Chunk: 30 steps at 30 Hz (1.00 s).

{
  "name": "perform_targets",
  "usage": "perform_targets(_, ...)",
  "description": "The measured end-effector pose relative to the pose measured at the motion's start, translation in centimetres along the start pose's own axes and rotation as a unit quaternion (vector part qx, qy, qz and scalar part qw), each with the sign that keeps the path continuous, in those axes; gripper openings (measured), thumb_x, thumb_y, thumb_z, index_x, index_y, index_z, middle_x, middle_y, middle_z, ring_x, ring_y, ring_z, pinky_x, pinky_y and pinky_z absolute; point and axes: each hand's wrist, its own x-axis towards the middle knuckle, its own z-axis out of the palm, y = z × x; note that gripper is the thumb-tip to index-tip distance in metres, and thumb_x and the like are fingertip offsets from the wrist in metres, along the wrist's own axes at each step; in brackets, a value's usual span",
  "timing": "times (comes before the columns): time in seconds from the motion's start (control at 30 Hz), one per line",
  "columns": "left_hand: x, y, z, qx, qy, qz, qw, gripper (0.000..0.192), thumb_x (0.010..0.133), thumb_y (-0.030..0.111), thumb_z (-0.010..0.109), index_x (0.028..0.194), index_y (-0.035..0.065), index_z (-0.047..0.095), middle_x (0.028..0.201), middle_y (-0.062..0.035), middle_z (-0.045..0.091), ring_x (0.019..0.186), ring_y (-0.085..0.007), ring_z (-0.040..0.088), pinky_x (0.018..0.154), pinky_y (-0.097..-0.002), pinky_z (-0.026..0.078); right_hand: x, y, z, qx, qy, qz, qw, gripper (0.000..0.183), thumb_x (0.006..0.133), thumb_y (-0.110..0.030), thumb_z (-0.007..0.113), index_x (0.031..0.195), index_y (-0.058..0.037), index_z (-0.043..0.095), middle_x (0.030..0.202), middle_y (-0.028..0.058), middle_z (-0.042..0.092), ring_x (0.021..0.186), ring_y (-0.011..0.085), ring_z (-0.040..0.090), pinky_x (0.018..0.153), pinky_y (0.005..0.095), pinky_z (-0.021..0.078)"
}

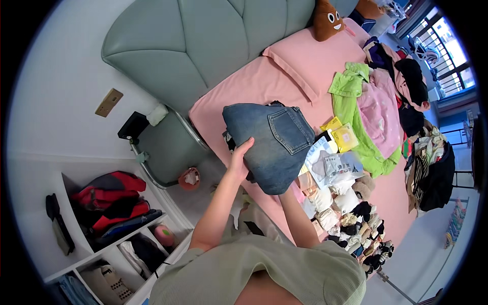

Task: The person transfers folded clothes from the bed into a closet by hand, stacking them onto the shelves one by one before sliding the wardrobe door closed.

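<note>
A stack of folded clothes is held up in front of me, over the near edge of the bed. On top lie blue denim jeans [263, 152], folded so that a back pocket faces up. My left hand [241, 158] grips the stack's left side, its thumb on the denim and its fingers underneath. Below the stack's near end my right forearm [297, 219] reaches under; that hand is hidden by the jeans and appears to support them. Dark fabric shows beneath the jeans at the left edge.
Pink bedding [232, 91] carries packaged items [339, 167], many small folded garments [354, 228], a green garment [350, 103] and clothing heaps [431, 171]. Open white shelves [110, 248] holding clothes stand at lower left. A grey-green bedside table [167, 145] and a small pink bin [189, 178] are beside the bed.
</note>
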Motion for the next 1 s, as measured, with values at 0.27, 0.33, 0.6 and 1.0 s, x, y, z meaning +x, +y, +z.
perform_targets(0.27, -2.8, 1.0, -5.7, -0.117, 0.029, 0.003, 0.993, 0.039, 0.082, 0.023, 0.053, 0.112, -0.0013, 0.048, 0.110, -0.0144, 0.054, 0.101, -0.0286, 0.051, 0.089, -0.0400, 0.040, 2.5, -7.7, 4.0, 0.286, -0.129, 0.053, 0.948, 0.045, 0.089, -0.037, 0.035, 0.113, -0.0003, 0.046, 0.113, 0.0151, 0.052, 0.102, 0.0271, 0.051, 0.091, 0.0384, 0.0379)
perform_targets(0.33, -4.0, 1.4, -7.5, -0.128, 0.049, 0.010, 0.990, 0.038, 0.082, 0.022, 0.052, 0.112, -0.0014, 0.048, 0.110, -0.0145, 0.054, 0.101, -0.0290, 0.051, 0.089, -0.0406, 0.040, 2.7, -9.4, 5.2, 0.314, -0.161, 0.051, 0.934, 0.046, 0.089, -0.037, 0.035, 0.114, -0.0005, 0.046, 0.114, 0.0153, 0.051, 0.103, 0.0274, 0.051, 0.092, 0.0386, 0.0375)
perform_targets(0.6, -8.7, 5.4, -13.5, -0.148, 0.149, 0.071, 0.975, 0.038, 0.078, 0.023, 0.054, 0.108, -0.0007, 0.051, 0.102, -0.0133, 0.058, 0.095, -0.0277, 0.054, 0.083, -0.0386, 0.044, 1.9, -14.2, 9.6, 0.326, -0.271, 0.076, 0.903, 0.050, 0.089, -0.039, 0.034, 0.120, -0.0011, 0.044, 0.120, 0.0157, 0.049, 0.106, 0.0288, 0.050, 0.096, 0.0396, 0.0356)
perform_targets(1.0, -18.8, 5.7, -23.7, -0.050, 0.163, 0.215, 0.962, 0.059, 0.060, 0.000, 0.062, 0.116, 0.0000, 0.043, 0.104, -0.0109, 0.054, 0.094, -0.0236, 0.054, 0.082, -0.0341, 0.045, 2.1, -7.4, 17.3, 0.175, -0.298, 0.260, 0.902, 0.037, 0.085, -0.017, 0.032, 0.105, 0.0046, 0.055, 0.103, 0.0194, 0.059, 0.095, 0.0309, 0.057, 0.088, 0.0442, 0.0436)
